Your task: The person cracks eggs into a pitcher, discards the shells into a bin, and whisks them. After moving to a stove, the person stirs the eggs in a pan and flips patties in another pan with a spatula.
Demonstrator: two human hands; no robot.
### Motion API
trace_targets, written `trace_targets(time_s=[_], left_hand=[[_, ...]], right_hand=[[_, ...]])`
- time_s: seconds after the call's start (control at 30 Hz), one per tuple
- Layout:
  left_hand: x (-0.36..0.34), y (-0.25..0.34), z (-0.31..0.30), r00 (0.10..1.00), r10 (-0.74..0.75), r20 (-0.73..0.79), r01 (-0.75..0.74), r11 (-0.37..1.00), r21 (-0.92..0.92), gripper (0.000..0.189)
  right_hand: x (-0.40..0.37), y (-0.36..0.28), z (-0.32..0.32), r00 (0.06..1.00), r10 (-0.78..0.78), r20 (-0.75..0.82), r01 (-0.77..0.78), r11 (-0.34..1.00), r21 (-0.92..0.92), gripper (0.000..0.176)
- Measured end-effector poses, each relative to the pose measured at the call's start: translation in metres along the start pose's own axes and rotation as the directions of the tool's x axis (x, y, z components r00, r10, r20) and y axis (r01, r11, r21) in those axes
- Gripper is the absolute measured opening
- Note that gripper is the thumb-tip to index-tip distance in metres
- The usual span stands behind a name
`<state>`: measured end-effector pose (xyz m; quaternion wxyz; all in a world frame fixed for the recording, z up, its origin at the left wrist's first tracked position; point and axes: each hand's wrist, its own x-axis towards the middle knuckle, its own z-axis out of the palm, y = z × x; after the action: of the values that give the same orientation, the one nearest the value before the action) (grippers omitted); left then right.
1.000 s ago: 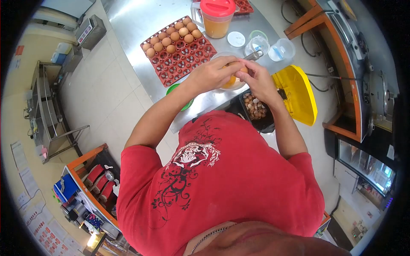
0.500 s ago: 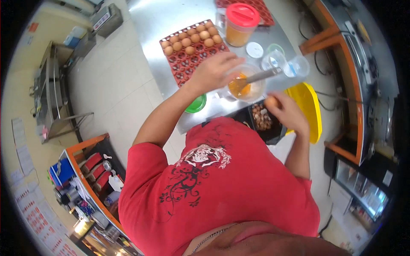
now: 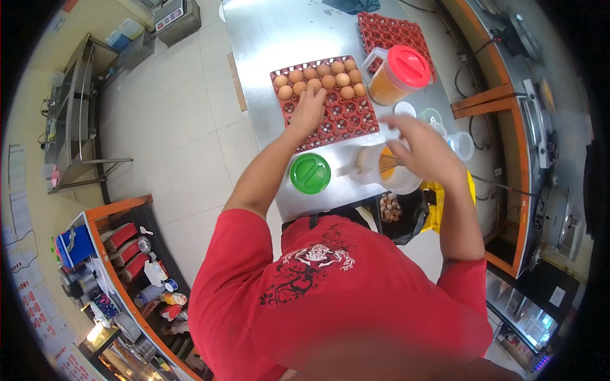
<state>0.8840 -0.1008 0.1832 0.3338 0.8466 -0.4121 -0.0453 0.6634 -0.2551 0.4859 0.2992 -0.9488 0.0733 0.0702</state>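
My left hand (image 3: 308, 114) reaches onto the red egg tray (image 3: 346, 127), its fingers curled down among the brown eggs (image 3: 328, 81). They close around an egg mostly hidden beneath them. Blurred by motion, my right hand (image 3: 422, 149) hangs over the clear plastic pitcher (image 3: 405, 183) with thumb and fingers apart and nothing visible in them. Inside the pitcher, a wire whisk (image 3: 389, 162) stands in yellow-orange egg; my right hand hides its handle. A green lid (image 3: 310, 173) lies on the steel table left of the pitcher.
A red-lidded jug (image 3: 397, 76) of orange liquid stands beyond the tray, near another red egg tray (image 3: 387, 32). Clear cups (image 3: 462, 146) sit at the table's right side. Below the front edge, a black-lined bin (image 3: 406, 219) holds eggshells (image 3: 390, 208), beside something yellow (image 3: 435, 203).
My left hand has moved from beside the pitcher to the eggs in the tray. My right hand has risen from over the bin, and the egg or shell it held is no longer visible.
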Motion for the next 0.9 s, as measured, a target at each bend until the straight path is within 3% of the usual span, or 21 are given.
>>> trace_targets(time_s=[0.07,0.17,0.2,0.23,0.27,0.3,0.33,0.43,0.47,0.5,0.53,0.57,0.67,0.83,0.9], left_hand=[[0.0,0.0,-0.002,0.998,-0.005,-0.064,0.001,0.998,-0.065,0.036],[-0.008,0.007,-0.016,0.964,-0.126,-0.232,0.038,0.936,-0.351,0.036],[-0.008,0.002,-0.015,0.945,-0.236,-0.228,0.082,0.843,-0.531,0.033],[-0.007,-0.003,-0.017,0.905,-0.385,-0.181,0.1,0.606,-0.789,0.028],[-0.005,-0.008,-0.021,0.863,-0.499,-0.078,0.082,0.29,-0.953,0.024],[-0.005,-0.015,-0.025,0.816,-0.574,0.069,0.042,-0.06,-0.997,0.021],[-0.006,-0.016,-0.044,0.805,-0.579,0.129,-0.04,-0.268,-0.962,0.015],[0.005,-0.048,-0.071,0.836,-0.501,0.223,0.223,-0.061,-0.973,0.014],[0.007,-0.053,-0.078,0.855,-0.493,0.158,0.352,0.33,-0.876,0.016],[0.009,-0.056,-0.088,0.871,-0.483,0.093,0.431,0.658,-0.618,0.021],[0.005,-0.053,-0.096,0.933,-0.359,-0.034,0.325,0.88,-0.347,0.027],[0.002,-0.052,-0.101,0.976,-0.19,-0.109,0.189,0.982,-0.022,0.033],[-0.002,-0.075,-0.091,0.981,-0.152,0.116,0.136,0.982,0.133,0.047],[-0.01,-0.079,-0.086,0.991,-0.123,0.052,0.12,0.991,0.051,0.047],[-0.009,-0.081,-0.081,0.991,-0.12,-0.061,0.118,0.992,-0.038,0.044]], right_hand=[[0.071,0.006,0.01,0.999,0.02,0.033,-0.017,0.997,-0.081,0.031],[0.177,0.055,0.051,0.985,0.093,0.145,-0.065,0.98,-0.189,0.033],[0.205,0.071,0.067,0.967,0.172,0.189,-0.117,0.955,-0.271,0.036],[0.222,0.088,0.085,0.939,0.264,0.22,-0.175,0.919,-0.353,0.04],[0.231,0.109,0.106,0.936,0.326,0.136,-0.271,0.909,-0.316,0.043],[0.237,0.129,0.129,0.921,0.386,0.057,-0.358,0.894,-0.271,0.048],[0.239,0.136,0.145,0.897,0.442,-0.014,-0.434,0.874,-0.216,0.052],[0.238,0.114,0.163,0.779,0.608,-0.152,-0.626,0.744,-0.233,0.057],[0.236,0.107,0.167,0.775,0.613,-0.156,-0.631,0.734,-0.251,0.056],[0.234,0.103,0.174,0.771,0.617,-0.161,-0.635,0.725,-0.267,0.055],[0.234,0.1,0.178,0.765,0.622,-0.168,-0.642,0.714,-0.281,0.054],[0.233,0.101,0.182,0.769,0.605,-0.209,-0.64,0.727,-0.249,0.052],[0.231,0.119,0.198,0.789,0.546,-0.283,-0.601,0.782,-0.166,0.049],[0.224,0.136,0.201,0.857,0.371,-0.358,-0.436,0.892,-0.12,0.046],[0.225,0.108,0.181,0.751,0.549,-0.368,-0.533,0.832,0.154,0.041]])
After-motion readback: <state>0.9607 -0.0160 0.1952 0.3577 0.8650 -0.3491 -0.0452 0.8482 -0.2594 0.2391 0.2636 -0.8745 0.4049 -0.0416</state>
